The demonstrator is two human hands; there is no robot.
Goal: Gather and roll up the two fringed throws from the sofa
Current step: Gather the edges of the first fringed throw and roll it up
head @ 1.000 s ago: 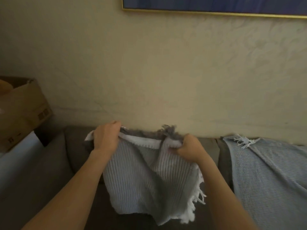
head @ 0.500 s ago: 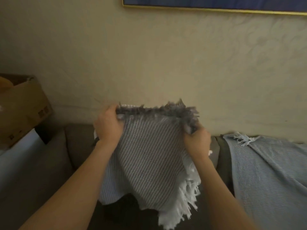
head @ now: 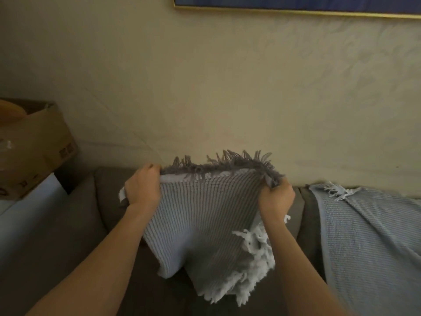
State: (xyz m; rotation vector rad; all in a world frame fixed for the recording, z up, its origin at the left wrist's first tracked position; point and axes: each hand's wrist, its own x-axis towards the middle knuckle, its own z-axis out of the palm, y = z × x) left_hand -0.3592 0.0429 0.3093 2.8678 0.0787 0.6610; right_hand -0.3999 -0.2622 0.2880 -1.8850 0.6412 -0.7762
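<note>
A grey-and-white ribbed throw with a dark grey fringe along its top edge and white fringe at its lower right hangs in the air over the sofa. My left hand grips its upper left corner. My right hand grips its upper right corner. The cloth is stretched between both hands and folded double. A second throw, light blue with a small fringe at its top, lies draped over the sofa back and seat on the right.
The brown sofa stands against a beige wall. A cardboard box sits on a white surface at the far left. The gold-framed lower edge of a picture hangs above.
Both hands have lifted the grey throw off the sofa back and pulled its top edge taut; the dark fringe now stands above the hands. The blue throw has not moved.
</note>
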